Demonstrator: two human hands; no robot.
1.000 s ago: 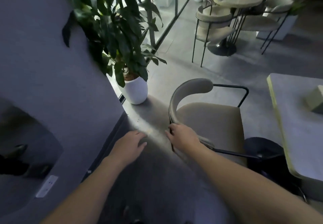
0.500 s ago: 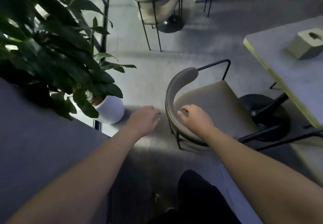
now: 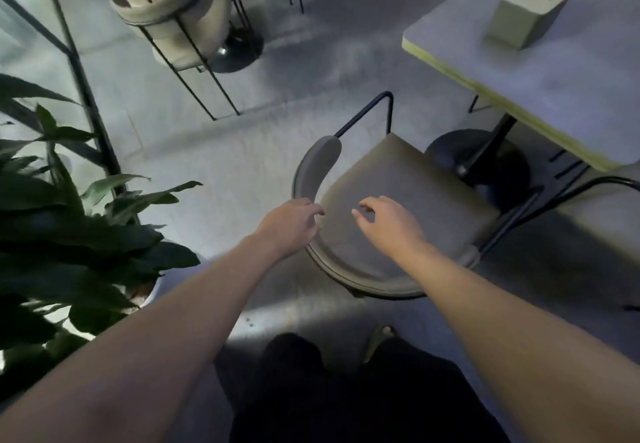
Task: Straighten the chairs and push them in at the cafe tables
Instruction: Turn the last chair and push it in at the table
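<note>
Chair point(image 3: 398, 193) under both hands, left hand point(image 3: 289, 224) at backrest

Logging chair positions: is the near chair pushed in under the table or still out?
Out. The chair has its whole seat clear of the table edge.

Dim cafe corner, grey floor and daylight from the glass side

A grey concrete floor point(image 3: 214, 152) runs under everything, with a bright patch of light point(image 3: 277, 321) below the fingers. Left of the fingers stands a leafy potted plant point(image 3: 69, 228) by a black-framed glass wall point(image 3: 79, 72); up and right of them, a tissue box point(image 3: 530, 10) sits on the bench point(image 3: 571, 96).
</note>
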